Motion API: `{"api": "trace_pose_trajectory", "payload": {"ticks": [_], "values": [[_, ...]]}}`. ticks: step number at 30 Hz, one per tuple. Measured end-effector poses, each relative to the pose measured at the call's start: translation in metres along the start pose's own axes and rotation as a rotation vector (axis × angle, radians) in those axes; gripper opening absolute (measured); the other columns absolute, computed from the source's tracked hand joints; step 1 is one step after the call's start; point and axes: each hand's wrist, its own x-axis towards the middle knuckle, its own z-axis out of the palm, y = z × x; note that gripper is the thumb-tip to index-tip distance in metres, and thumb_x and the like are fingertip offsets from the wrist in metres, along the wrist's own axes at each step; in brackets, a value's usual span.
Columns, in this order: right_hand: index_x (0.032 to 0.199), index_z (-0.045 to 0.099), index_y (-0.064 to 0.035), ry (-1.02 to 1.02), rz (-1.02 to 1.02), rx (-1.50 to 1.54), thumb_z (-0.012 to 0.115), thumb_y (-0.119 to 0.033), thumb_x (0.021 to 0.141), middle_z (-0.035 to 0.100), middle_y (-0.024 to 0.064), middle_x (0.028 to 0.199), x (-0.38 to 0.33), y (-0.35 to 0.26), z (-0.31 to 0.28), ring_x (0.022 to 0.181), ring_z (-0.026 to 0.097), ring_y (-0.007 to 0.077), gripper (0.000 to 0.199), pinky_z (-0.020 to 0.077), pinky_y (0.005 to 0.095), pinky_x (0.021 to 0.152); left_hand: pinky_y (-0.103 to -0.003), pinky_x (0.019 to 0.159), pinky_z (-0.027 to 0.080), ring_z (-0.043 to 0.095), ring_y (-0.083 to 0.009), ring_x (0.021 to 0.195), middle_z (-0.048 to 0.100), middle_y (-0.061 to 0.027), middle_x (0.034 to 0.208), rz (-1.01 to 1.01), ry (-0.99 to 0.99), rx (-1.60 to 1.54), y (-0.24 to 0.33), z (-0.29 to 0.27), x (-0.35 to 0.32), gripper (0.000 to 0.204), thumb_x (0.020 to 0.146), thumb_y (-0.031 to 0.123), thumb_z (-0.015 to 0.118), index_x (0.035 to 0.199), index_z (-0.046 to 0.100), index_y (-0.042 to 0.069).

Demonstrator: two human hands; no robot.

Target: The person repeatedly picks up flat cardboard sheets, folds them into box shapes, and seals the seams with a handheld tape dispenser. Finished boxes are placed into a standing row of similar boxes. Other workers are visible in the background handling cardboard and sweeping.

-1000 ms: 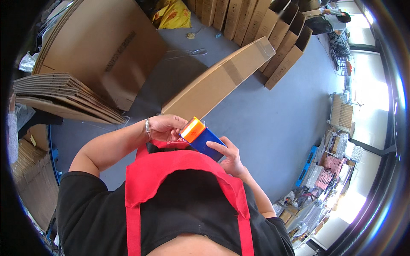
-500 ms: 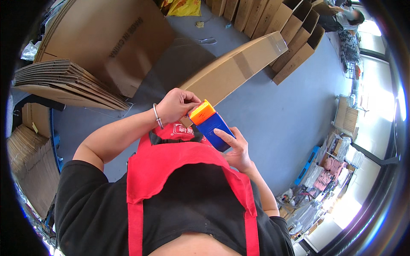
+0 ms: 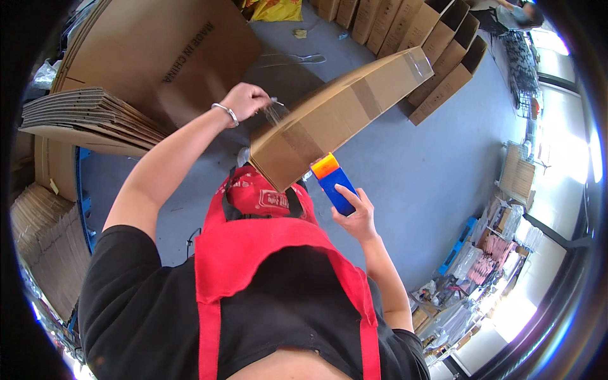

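Note:
My right hand grips a blue tape dispenser with an orange end, beside the near end of a long cardboard box. The orange end points toward the box. Farther left, my left hand is closed in a pinch on a loose, crumpled strip of clear tape, held by the box's left side. Bands of tape cross the top of the box, which slants away to the far right.
Flattened cartons are stacked at the left, below a large upright cardboard sheet. Open boxes stand in a row at the far right. Another person is at the upper right. A loose clear strap lies on the floor.
My left hand has moved away from the dispenser, up and left, with a strip of tape in its fingers. My right hand has shifted slightly right with the dispenser. The box's near end has come nearer.

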Motion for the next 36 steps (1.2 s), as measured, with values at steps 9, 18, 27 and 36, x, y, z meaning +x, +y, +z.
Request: {"api": "trace_pose_trajectory", "payload": {"ticks": [9, 18, 27, 36], "values": [[0.134, 0.071, -0.0230, 0.034, 0.020, 0.038, 0.084, -0.007, 0.071, 0.064, 0.0135, 0.099, -0.004, 0.032, 0.028, 0.085, 0.067, 0.0298, 0.066, 0.0578, 0.0389, 0.076, -0.045, 0.109, 0.050, 0.060, -0.0374, 0.131, 0.062, -0.0297, 0.135, -0.330, 0.279, 0.447, -0.117, 0.052, 0.036, 0.087, 0.092, 0.042, 0.078, 0.160, 0.037, 0.005], [0.139, 0.068, -0.0250, 0.025, -0.062, 0.080, 0.081, -0.006, 0.074, 0.064, 0.0140, 0.097, 0.004, 0.034, 0.032, 0.083, 0.067, 0.0306, 0.069, 0.0578, 0.0386, 0.078, -0.044, 0.117, 0.040, 0.045, -0.0203, 0.149, 0.040, -0.0054, 0.168, -0.303, -0.719, -0.443, -0.041, 0.088, 0.062, 0.092, 0.098, 0.084, 0.030, 0.165, 0.037, 0.023], [0.142, 0.066, -0.0216, -0.015, -0.116, 0.170, 0.082, -0.010, 0.076, 0.066, 0.0179, 0.101, 0.009, 0.054, 0.017, 0.091, 0.069, 0.0323, 0.068, 0.0573, 0.0393, 0.085, -0.064, 0.117, 0.033, 0.031, -0.0497, 0.153, 0.026, -0.0267, 0.169, 0.316, 0.124, 0.798, 0.037, 0.117, -0.087, 0.126, 0.074, 0.067, 0.081, 0.170, 0.016, 0.019], [0.143, 0.065, -0.0250, -0.109, -0.064, 0.043, 0.082, -0.020, 0.077, 0.069, 0.0197, 0.100, -0.067, 0.093, 0.000, 0.090, 0.069, 0.0366, 0.068, 0.0568, 0.0433, 0.086, -0.056, 0.108, 0.039, 0.045, -0.0419, 0.134, 0.036, -0.0213, 0.157, 0.315, 0.451, 1.083, 0.023, 0.149, -0.115, 0.117, 0.061, 0.040, 0.087, 0.164, 0.033, 0.029]]}}
